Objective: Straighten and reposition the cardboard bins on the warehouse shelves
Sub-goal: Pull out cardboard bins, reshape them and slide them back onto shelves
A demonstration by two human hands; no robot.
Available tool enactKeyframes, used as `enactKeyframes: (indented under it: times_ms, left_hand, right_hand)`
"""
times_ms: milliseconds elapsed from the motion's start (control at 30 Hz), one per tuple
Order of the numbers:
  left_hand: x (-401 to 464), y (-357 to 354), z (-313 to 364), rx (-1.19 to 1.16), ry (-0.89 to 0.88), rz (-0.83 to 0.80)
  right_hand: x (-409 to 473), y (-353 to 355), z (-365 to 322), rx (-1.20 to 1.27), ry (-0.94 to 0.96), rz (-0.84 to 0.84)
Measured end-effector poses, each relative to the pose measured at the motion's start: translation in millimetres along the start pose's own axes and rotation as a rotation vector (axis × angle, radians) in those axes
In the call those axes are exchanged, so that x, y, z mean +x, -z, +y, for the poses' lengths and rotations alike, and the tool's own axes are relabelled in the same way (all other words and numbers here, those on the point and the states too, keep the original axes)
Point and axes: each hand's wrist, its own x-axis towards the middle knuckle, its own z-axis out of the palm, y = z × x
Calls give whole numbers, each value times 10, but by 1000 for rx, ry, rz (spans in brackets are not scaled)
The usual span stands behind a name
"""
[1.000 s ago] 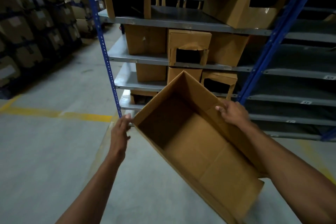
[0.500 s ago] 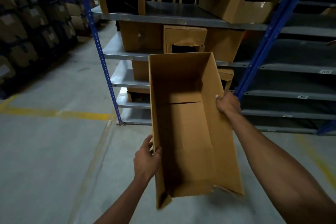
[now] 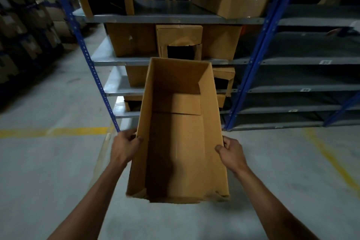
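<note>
Cardboard bin [image 3: 179, 132] is now squaring lengthwise toward the shelves [image 3: 175, 18], left hand [image 3: 124, 147] and right hand [image 3: 231, 153] each grasping a side wall, ready for shelving.

Grey metal shelves [image 3: 175, 18] on blue uprights carry cardboard bins [image 3: 132, 39], some apparently torn.

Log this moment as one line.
left hand: grips bin wall | right hand: grips opposite wall | cardboard bin: empty, facing shelves

cardboard bin [image 3: 181, 142] | brown, open-topped, seemingly empty | lengthwise, held off floor before shelves [image 3: 194, 18]
</note>
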Motion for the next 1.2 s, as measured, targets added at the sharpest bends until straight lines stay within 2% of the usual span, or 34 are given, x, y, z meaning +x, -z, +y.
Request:
enactKeyframes:
  times_ms: [133,200,333,467,633,800,1000,1200]
  left_hand:
    - [121,237,619,-274,-105,-198]
    - [69,397,815,-408,-215,-311]
    - [-161,473,805,-394,-379,-393]
    - [-156,393,826,-287,-453,-285]
    - [-50,332,1365,-328,-486,-80]
    - [115,167,1798,-322,-521,23]
    - [469,-139,2127,-396,-478,218]
    - [1037,-229,2262,-409,-440,283]
  right_hand:
    - [185,254,-351,116,-44,55]
    - [235,471,-585,169,-27,81]
    - [294,932,-1110,266,84,136]
    - [403,1396,-1673,282,206,162]
    - [527,1794,-2284,265,333,148]
    - [777,2092,-2655,226,418,154]
    - [1303,2235,-3065,200,437,110]
    - [1974,2111,-3308,179,488,111]
